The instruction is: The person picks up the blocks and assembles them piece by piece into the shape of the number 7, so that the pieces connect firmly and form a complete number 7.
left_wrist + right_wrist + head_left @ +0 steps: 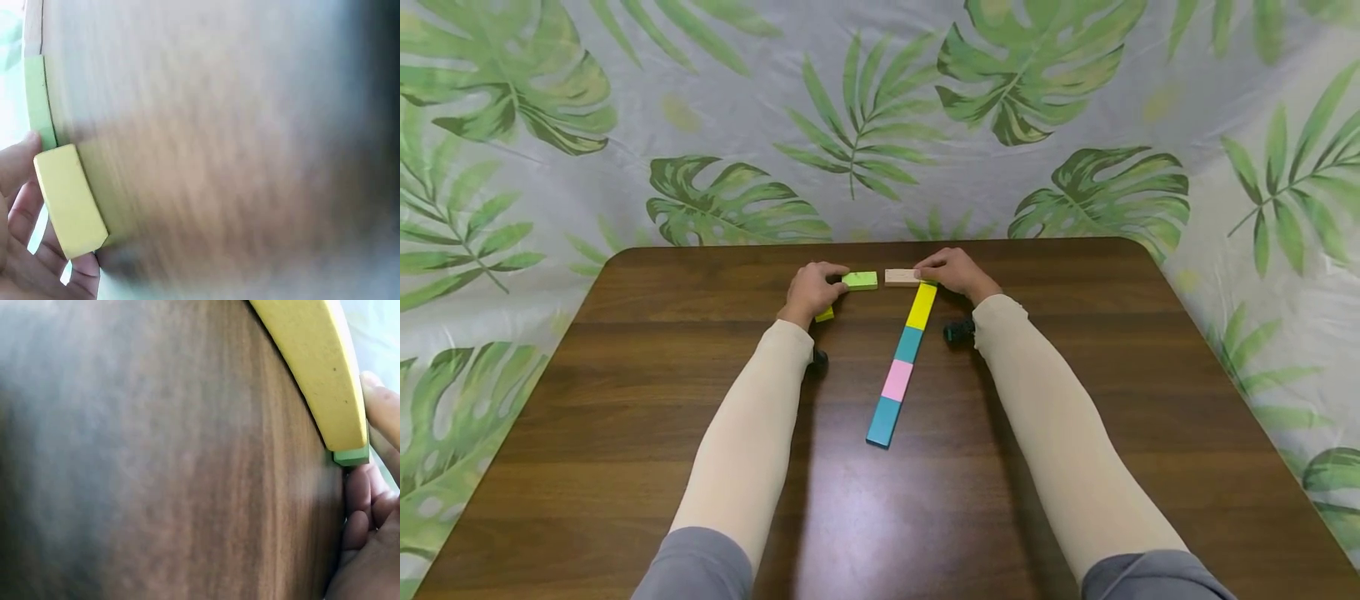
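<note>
My left hand (pixel 811 290) pinches the left end of a light green block (pixel 860 281) near the far table edge. A yellow block (pixel 72 200) lies by its fingers, mostly hidden under the hand in the head view. My right hand (pixel 957 272) holds the right end of a pale wooden block (pixel 901 277), which is in line with the light green one, a small gap between them. Partly under the right fingers, a green block (pixel 353 455) meets the far end of a slanting row: a yellow block (pixel 922 306), a teal block (pixel 908 344), a pink block (pixel 897 380) and another teal block (pixel 883 421).
The blocks lie on a brown wooden table (pixel 662 400) with rounded far corners. Behind it hangs a leaf-patterned cloth (pixel 895 108). Dark wrist cameras hang under both wrists, the right one (pixel 958 333) close to the row of blocks.
</note>
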A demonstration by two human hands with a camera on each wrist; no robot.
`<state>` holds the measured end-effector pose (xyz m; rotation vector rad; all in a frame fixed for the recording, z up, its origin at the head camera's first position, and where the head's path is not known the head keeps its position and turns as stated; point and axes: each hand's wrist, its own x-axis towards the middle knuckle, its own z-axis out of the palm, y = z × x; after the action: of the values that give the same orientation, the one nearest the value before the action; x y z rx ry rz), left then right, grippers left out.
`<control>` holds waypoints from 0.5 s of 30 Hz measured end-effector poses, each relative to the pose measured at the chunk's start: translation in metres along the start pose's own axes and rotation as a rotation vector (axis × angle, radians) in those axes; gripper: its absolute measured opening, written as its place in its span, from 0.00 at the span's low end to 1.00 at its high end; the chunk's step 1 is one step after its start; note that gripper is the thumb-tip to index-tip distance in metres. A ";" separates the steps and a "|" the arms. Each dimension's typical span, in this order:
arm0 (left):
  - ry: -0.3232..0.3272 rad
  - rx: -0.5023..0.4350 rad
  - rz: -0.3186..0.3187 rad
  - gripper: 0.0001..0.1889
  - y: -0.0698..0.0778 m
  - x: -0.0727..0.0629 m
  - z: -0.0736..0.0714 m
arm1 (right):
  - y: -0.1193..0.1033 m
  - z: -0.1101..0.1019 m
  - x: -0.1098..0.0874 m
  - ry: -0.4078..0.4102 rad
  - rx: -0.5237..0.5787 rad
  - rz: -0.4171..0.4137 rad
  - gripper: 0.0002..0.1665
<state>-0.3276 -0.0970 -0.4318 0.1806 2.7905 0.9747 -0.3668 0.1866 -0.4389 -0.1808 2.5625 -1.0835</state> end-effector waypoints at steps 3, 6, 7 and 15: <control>0.023 -0.028 -0.018 0.21 0.003 -0.002 0.003 | 0.000 0.000 -0.001 0.004 0.005 0.001 0.20; 0.052 -0.043 -0.029 0.21 0.004 -0.002 0.006 | -0.001 0.000 -0.002 0.005 0.008 -0.004 0.20; 0.059 -0.042 -0.033 0.21 0.004 -0.002 0.007 | -0.001 0.000 -0.002 0.001 0.009 -0.007 0.20; 0.064 -0.031 -0.026 0.21 0.008 -0.003 0.011 | 0.000 0.002 0.000 -0.004 0.005 -0.012 0.21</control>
<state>-0.3221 -0.0847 -0.4351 0.1110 2.8264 1.0346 -0.3659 0.1853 -0.4402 -0.1970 2.5588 -1.0923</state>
